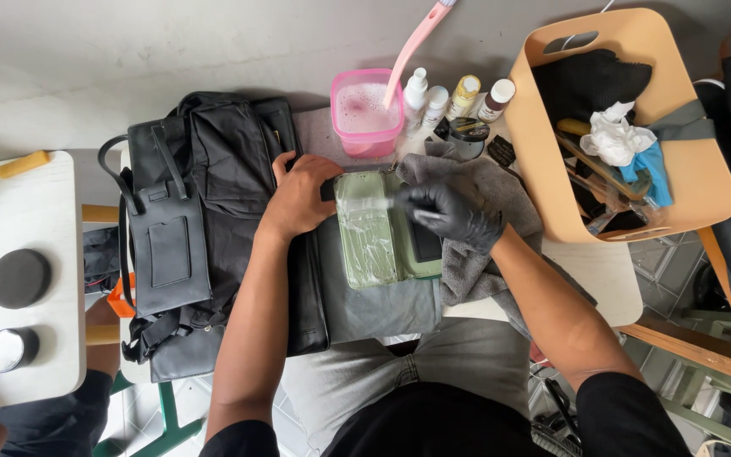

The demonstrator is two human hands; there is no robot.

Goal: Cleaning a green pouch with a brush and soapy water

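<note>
A pale green wallet (374, 233) lies open on a grey cloth (382, 309) in front of me, its surface covered with white foam. My bare left hand (298, 196) presses down on the wallet's left edge. My right hand (448, 216), in a black glove, holds a small brush against the top of the wallet; the brush is blurred. A grey towel (484, 190) lies under and beside the gloved hand.
A black bag (205, 211) lies to the left. Behind stand a pink tub of foamy liquid (367, 110) with a pink brush handle, several small bottles (458, 97), and a tan basket (636, 127) of rags. A white side table (35, 279) holds a round sponge and tin.
</note>
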